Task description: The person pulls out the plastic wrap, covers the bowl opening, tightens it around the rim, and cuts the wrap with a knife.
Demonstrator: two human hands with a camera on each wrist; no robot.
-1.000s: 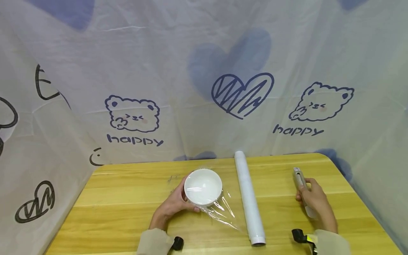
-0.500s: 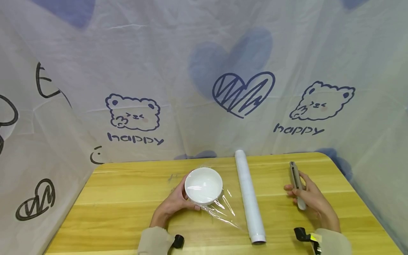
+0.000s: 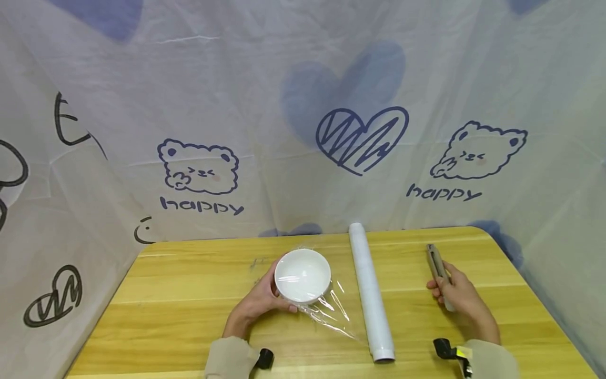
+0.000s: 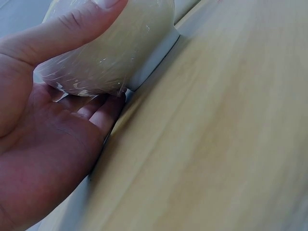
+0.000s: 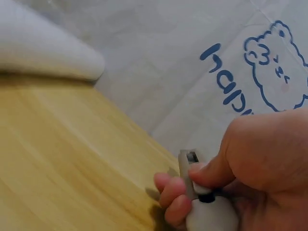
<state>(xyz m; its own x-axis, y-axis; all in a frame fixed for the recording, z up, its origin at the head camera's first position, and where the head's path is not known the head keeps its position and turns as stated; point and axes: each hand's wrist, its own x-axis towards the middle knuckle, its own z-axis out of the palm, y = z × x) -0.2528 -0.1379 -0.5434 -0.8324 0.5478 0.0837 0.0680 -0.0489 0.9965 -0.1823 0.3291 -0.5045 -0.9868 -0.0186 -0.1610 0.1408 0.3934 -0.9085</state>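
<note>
A white bowl (image 3: 303, 276) stands on the table with clear plastic wrap (image 3: 333, 310) over it, a loose part spreading toward the roll. My left hand (image 3: 260, 301) grips the bowl's left side, thumb at the near side. In the left wrist view, wrinkled film covers the bowl's wall (image 4: 139, 43), and the fingers reach under its curve. My right hand (image 3: 466, 299) holds a grey utility knife (image 3: 436, 264) on the right, pointing away from me. The right wrist view shows the thumb on the knife's slider (image 5: 201, 186) and fingers curled at its other side. No blade shows.
A long white roll of plastic wrap (image 3: 371, 295) lies lengthwise between the bowl and my right hand. The wooden table (image 3: 156, 310) ends at the back against a printed cloth (image 3: 279, 189), which also hangs along both sides.
My right hand has shifted the utility knife slightly left and changed its tilt, with the fingers resettling around it. The left hand, bowl and roll stay where they were.
</note>
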